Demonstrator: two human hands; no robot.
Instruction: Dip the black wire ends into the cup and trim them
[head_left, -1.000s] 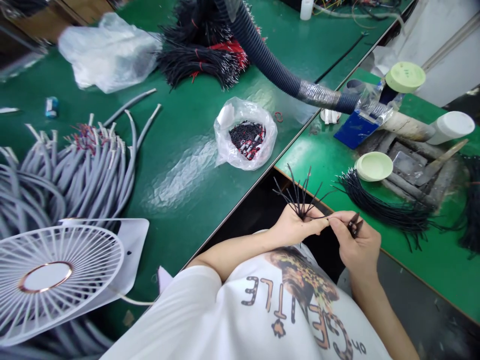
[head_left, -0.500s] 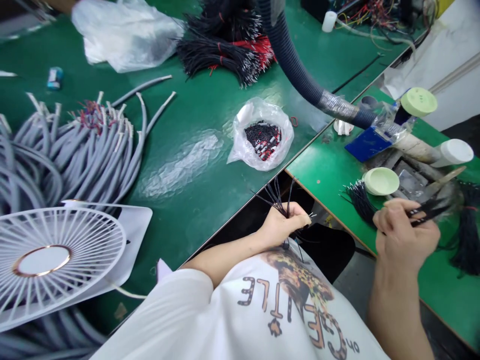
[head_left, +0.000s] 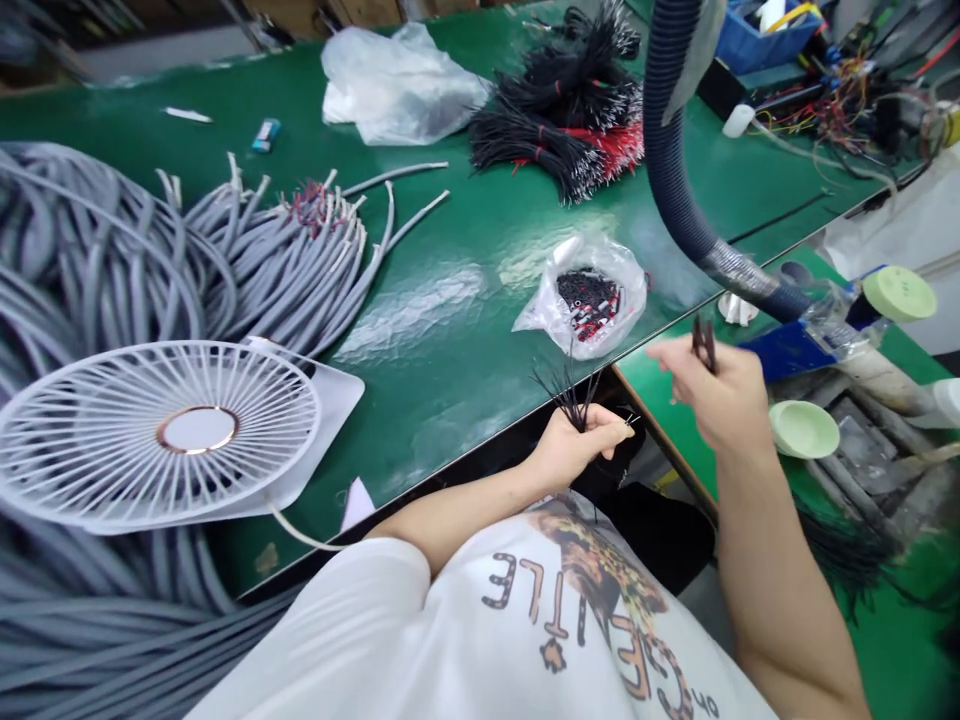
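My right hand (head_left: 726, 400), curled around a dark tool (head_left: 703, 345), now comes nearer the plastic bag (head_left: 551, 314), leaving my left hand (head_left: 576, 448) alone pinching black wires (head_left: 573, 408) below that bag

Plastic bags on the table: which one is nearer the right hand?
The open bag, showing small black and red pieces; the other bag lies farther from the right hand, near black wires.

Head cam looks fwd & steeply down, from above the white shirt (head_left: 360, 625), which fills bottom ctr, v. close. L hand (head_left: 574, 440) sits approx mid-frame, R hand (head_left: 720, 390) to its R. View's slanted: green table (head_left: 420, 390) edge climbs L to R. Fan (head_left: 199, 430) nearish, lower L; plastic bag (head_left: 401, 85) farther, nr top.
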